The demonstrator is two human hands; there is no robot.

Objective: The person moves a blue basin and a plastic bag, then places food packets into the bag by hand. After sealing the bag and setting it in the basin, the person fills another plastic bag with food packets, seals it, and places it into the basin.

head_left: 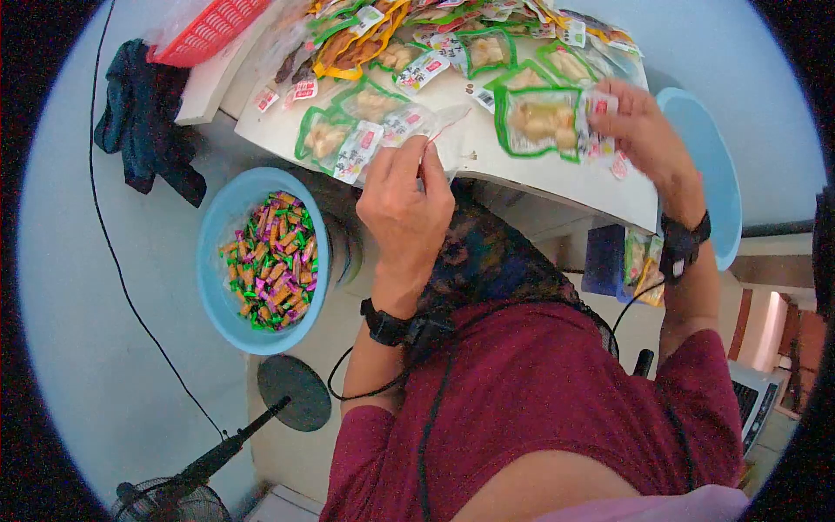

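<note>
My left hand (405, 193) pinches the edge of a clear plastic bag (449, 130) with a thin red line along it, over the front of the white table (548, 178). Beneath and beside that bag lie green-edged snack packets (325, 139) with pale pieces inside and white labels. To the right, the fingers of my right hand (644, 130) are closed on the labelled end of another green-edged snack packet (541, 122). This packet overlaps a similar one behind it.
Many mixed snack packets (487, 50) are heaped at the table's back. A blue basin (209, 261) of wrapped candies stands left, below a red basket (209, 30). Another blue basin (709, 165) is at the right, and a fan (170, 500) lower left.
</note>
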